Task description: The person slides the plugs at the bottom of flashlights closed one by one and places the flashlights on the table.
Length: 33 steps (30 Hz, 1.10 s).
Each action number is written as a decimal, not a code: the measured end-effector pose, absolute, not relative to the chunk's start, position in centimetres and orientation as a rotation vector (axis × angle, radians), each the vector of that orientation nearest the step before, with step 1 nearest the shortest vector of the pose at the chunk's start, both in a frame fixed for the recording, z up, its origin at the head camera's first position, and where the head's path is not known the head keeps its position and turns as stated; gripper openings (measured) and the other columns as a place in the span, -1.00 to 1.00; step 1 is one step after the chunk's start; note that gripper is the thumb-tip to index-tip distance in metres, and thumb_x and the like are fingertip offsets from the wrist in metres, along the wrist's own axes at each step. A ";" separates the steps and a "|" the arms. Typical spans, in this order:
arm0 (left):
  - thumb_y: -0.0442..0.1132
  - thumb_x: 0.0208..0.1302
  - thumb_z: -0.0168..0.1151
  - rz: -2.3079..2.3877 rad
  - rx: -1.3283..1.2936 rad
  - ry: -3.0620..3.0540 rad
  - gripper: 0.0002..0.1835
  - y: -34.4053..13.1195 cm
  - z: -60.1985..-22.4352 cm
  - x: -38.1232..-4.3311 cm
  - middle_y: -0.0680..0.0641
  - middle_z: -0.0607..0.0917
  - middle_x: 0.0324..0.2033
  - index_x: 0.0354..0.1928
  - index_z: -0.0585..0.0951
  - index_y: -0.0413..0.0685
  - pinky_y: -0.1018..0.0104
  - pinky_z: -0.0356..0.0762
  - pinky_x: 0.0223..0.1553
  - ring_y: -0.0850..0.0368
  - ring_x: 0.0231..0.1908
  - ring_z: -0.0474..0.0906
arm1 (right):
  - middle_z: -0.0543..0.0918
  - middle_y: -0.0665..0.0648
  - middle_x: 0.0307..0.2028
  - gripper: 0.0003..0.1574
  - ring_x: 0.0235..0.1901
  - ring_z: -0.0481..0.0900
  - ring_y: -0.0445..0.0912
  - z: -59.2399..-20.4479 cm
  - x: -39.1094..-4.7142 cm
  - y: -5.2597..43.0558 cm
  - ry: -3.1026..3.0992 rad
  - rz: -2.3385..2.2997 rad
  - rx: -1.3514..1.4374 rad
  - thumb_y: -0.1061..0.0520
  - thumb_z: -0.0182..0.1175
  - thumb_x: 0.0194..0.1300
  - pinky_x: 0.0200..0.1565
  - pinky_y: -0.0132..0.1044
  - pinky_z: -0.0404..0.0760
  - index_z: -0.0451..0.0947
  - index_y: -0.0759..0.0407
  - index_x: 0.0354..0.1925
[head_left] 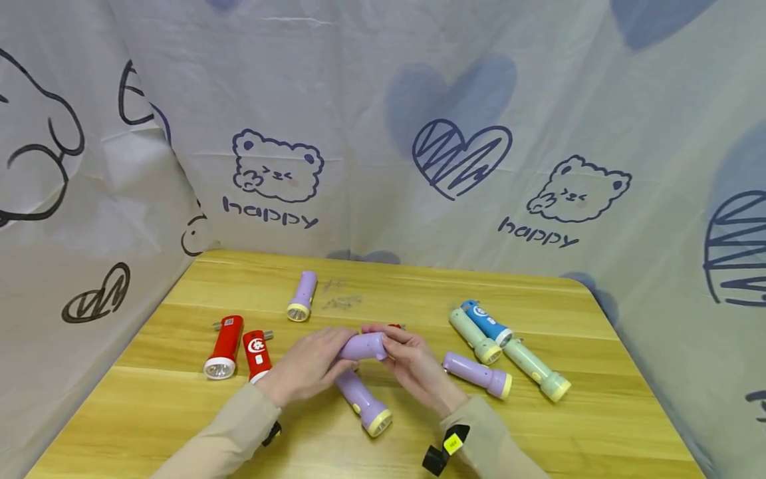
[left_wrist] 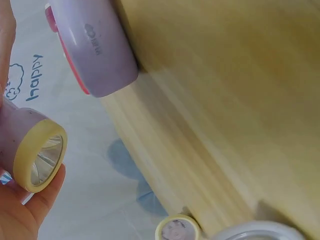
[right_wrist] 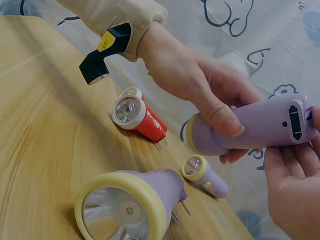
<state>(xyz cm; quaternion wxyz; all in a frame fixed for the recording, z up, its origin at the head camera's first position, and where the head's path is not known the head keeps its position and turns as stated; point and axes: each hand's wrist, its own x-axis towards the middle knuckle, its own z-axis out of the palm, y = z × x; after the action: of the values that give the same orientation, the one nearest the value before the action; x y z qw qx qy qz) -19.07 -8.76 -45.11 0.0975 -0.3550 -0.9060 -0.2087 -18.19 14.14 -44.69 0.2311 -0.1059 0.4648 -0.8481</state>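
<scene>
Both hands hold a purple flashlight (head_left: 364, 346) over the middle of the table. My left hand (head_left: 311, 359) grips its head end, thumb along the body; the yellow rim and clear lens show in the left wrist view. At the tail end, my right hand (head_left: 419, 366) pinches the body with curled fingers. A dark slot (right_wrist: 296, 122) in the tail faces the right wrist camera. Below the hands lies a second purple flashlight (head_left: 362, 402), its yellow-rimmed head toward me and metal prongs (right_wrist: 182, 207) sticking out by its tail.
Two red flashlights (head_left: 226, 346) lie at left, prongs out. Another purple flashlight (head_left: 304, 293) lies at the back, beside small grey bits (head_left: 342, 301). At right are a blue flashlight (head_left: 486, 322), two green ones (head_left: 535, 366) and a purple one (head_left: 475, 374). Printed cloth (head_left: 371, 166) hangs behind the table.
</scene>
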 end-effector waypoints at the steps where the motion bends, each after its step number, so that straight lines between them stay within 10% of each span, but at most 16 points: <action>1: -0.03 0.40 0.25 -0.602 -1.058 -2.672 -0.58 -8.7 -45.1 -19.2 -0.02 0.70 0.08 0.20 0.50 0.00 0.08 0.65 0.08 0.08 0.03 0.64 | 0.71 -0.07 0.11 -0.66 0.21 0.52 -0.21 -44.7 -18.2 14.1 1.284 -2.333 -0.296 0.20 0.06 0.52 0.24 -0.45 0.55 0.71 -0.02 0.06; 33: -0.04 0.23 0.42 -0.677 -1.054 -2.859 -0.66 -6.5 -42.1 -21.0 0.03 0.76 -0.24 -0.02 0.64 -0.01 0.27 0.60 -0.23 0.22 -0.31 0.61 | 0.76 0.00 -0.04 -0.69 0.09 0.65 -0.22 -44.5 -19.1 14.5 1.448 -2.450 -0.022 0.25 0.03 0.52 0.17 -0.42 0.63 0.68 0.19 0.04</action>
<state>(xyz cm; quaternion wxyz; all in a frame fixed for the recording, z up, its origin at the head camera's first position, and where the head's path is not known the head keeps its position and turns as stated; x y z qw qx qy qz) -21.03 -6.54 -42.11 0.0099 -0.3375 -0.9159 -0.2169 -19.08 14.47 -44.48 0.1473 -0.0076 0.5033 -0.8514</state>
